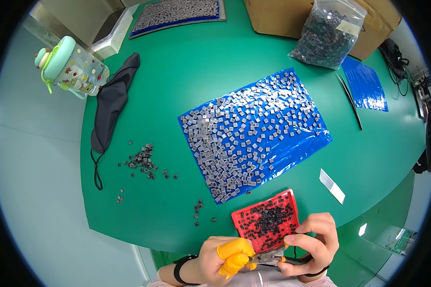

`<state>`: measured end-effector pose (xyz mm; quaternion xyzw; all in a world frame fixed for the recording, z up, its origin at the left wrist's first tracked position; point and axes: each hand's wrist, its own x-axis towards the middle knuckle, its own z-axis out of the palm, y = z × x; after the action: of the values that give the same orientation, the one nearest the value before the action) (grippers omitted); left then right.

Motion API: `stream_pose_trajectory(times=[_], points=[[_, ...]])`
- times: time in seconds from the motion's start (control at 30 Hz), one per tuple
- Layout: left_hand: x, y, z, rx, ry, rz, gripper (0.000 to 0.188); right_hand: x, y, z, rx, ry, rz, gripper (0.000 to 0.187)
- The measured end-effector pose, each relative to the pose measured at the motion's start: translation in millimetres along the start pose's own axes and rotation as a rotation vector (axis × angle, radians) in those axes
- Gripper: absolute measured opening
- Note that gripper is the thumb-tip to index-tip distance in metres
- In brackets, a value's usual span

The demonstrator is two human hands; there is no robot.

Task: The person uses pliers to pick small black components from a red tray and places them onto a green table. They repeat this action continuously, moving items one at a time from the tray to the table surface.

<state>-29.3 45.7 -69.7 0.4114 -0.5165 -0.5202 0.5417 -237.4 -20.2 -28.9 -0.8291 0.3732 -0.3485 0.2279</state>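
My left hand, with yellow finger covers on thumb and forefinger, pinches close to the pliers' jaws. Whatever sits between those fingertips is too small to make out. In my right hand is a pair of pliers with black and orange handles, its jaws reaching toward the left fingertips. Just beyond both hands lies a shallow red tray, strewn with small black parts. Farther off, a blue film sheet bears many small grey square pieces, densest on its left side.
Left on the green table are a pile of dark pieces, a black cloth item and a bottle. To the right lie a white strip and tweezers. A filled bag and cardboard box stand behind.
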Motion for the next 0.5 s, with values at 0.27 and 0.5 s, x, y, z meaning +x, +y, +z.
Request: stream_pose_trajectory(times=[0.27, 0.5], points=[[22.5, 19.6, 2.9, 0.064, 0.143, 0.143, 0.027, -0.3, 1.2, 4.3, 0.144, 0.056, 0.144, 0.040], [17.0, 24.9, -1.7, 0.257, 0.072, 0.171, 0.029, 3.1, -0.2, 0.0, 0.132, -0.030, 0.115, 0.041]])
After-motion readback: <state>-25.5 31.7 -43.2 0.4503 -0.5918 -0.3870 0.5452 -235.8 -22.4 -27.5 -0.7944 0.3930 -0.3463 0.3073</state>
